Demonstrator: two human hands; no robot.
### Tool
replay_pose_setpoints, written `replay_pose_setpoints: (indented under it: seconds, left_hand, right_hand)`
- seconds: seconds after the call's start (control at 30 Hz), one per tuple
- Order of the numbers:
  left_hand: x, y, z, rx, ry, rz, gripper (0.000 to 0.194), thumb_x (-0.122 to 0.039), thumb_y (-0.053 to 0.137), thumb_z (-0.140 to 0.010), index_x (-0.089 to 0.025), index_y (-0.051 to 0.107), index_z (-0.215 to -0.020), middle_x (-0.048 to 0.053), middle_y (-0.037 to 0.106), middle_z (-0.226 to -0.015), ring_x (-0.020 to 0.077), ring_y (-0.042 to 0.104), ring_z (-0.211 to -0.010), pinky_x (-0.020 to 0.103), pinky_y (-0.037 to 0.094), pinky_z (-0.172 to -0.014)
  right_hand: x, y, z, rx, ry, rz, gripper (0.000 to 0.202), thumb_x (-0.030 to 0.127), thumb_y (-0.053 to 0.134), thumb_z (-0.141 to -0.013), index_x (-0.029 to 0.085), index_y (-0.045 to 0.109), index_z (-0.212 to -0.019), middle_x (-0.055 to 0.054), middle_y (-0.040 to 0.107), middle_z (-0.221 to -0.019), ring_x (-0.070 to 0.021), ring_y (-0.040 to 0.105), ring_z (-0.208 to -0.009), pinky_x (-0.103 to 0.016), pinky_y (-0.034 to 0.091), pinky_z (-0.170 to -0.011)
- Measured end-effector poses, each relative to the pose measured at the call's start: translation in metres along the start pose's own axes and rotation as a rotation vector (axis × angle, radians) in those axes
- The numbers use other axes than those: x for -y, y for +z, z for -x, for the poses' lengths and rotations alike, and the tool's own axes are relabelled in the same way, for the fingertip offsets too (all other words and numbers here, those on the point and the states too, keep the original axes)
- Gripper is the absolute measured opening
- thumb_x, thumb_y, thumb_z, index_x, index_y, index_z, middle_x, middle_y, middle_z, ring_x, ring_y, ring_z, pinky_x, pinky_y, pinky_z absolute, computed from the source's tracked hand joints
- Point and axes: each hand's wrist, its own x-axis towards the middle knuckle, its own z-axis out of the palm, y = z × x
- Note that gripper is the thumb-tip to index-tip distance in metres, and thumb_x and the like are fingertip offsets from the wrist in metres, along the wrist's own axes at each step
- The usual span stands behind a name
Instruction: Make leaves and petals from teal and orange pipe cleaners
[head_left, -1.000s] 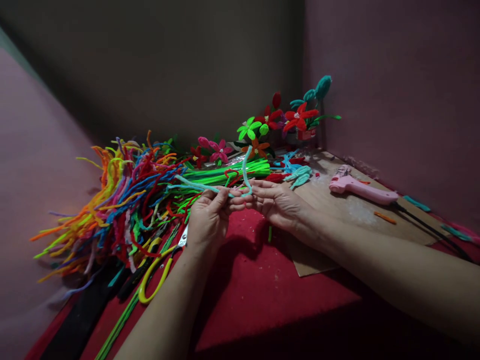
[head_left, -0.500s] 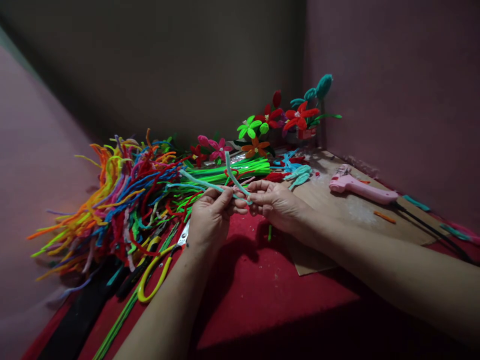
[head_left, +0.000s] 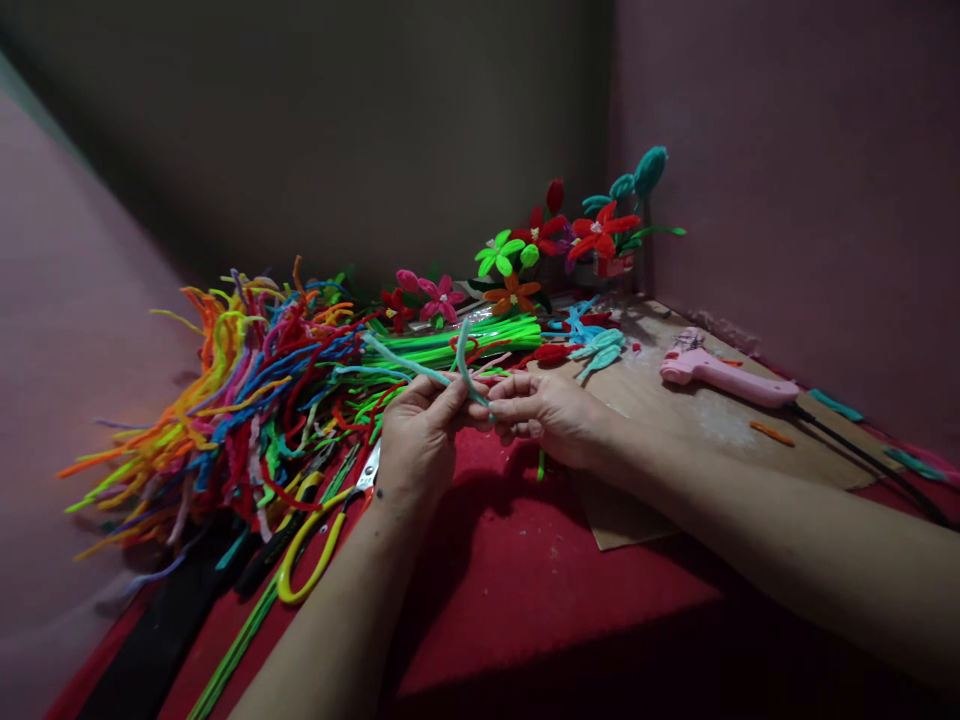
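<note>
A pale aqua pipe cleaner (head_left: 466, 370) is bent between my two hands, one part reaching up and another running off to the left. My left hand (head_left: 431, 420) pinches it between thumb and fingers. The fingertips of my right hand (head_left: 544, 410) close on it at the bend, close beside the left fingertips. Behind the hands lies a bundle of green pipe cleaners (head_left: 502, 332). Pale aqua looped petals (head_left: 600, 350) rest on the board to the right.
A large multicolored pipe cleaner pile (head_left: 247, 400) covers the left. Yellow-handled scissors (head_left: 330, 560) lie beside my left forearm. A pink glue gun (head_left: 727, 378) with a black cord sits on a brown board (head_left: 667, 440). Finished flowers, including a red one (head_left: 602, 232), stand behind.
The raised part of the pipe cleaner now stands more upright, and its bend has shifted slightly left. My right fingertips have moved slightly left and down.
</note>
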Motion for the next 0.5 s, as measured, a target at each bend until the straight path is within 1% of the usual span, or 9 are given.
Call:
replay_pose_setpoints:
  seconds: [0.1, 0.2, 0.33, 0.5]
  left_hand:
    - [-0.0001, 0.0003, 0.0004, 0.0, 0.021, 0.01, 0.011, -0.018, 0.067, -0.068, -0.011, 0.059, -0.071, 0.002, 0.064, -0.059, 0.0094, 0.056, -0.045, 0.02, 0.044, -0.045]
    - [-0.001, 0.0013, 0.0016, -0.015, 0.035, -0.005, 0.013, -0.017, 0.069, -0.066, -0.012, 0.058, -0.072, 0.001, 0.062, -0.057, 0.0098, 0.056, -0.045, 0.019, 0.04, -0.041]
    - [-0.0019, 0.0023, 0.0022, -0.005, 0.04, 0.002, 0.016, -0.017, 0.07, -0.063, -0.013, 0.057, -0.072, 0.0, 0.061, -0.054, 0.0102, 0.054, -0.042, 0.019, 0.037, -0.038]
    - [-0.0024, 0.0025, 0.0007, -0.005, 0.036, 0.03, 0.015, -0.014, 0.07, -0.062, -0.013, 0.058, -0.07, 0.002, 0.064, -0.061, 0.0081, 0.052, -0.042, 0.018, 0.035, -0.034]
  right_hand:
    - [0.0013, -0.0024, -0.0001, 0.068, 0.16, -0.077, 0.009, 0.018, 0.068, -0.068, 0.011, 0.063, -0.071, -0.005, 0.065, -0.07, -0.009, 0.056, -0.056, -0.023, 0.045, -0.055]
    - [0.0033, -0.0019, 0.0012, 0.119, 0.227, -0.131, 0.009, 0.017, 0.064, -0.072, 0.01, 0.065, -0.076, -0.006, 0.066, -0.072, -0.008, 0.055, -0.056, -0.02, 0.045, -0.053]
    - [0.0044, 0.0014, 0.0033, 0.116, 0.238, -0.197, 0.002, 0.011, 0.062, -0.072, 0.011, 0.062, -0.071, -0.002, 0.062, -0.064, -0.0063, 0.052, -0.051, -0.018, 0.041, -0.047]
    - [0.0004, 0.0012, 0.0019, 0.088, 0.19, -0.208, 0.016, 0.015, 0.068, -0.067, 0.014, 0.053, -0.063, 0.001, 0.059, -0.057, -0.0069, 0.051, -0.047, -0.019, 0.037, -0.045]
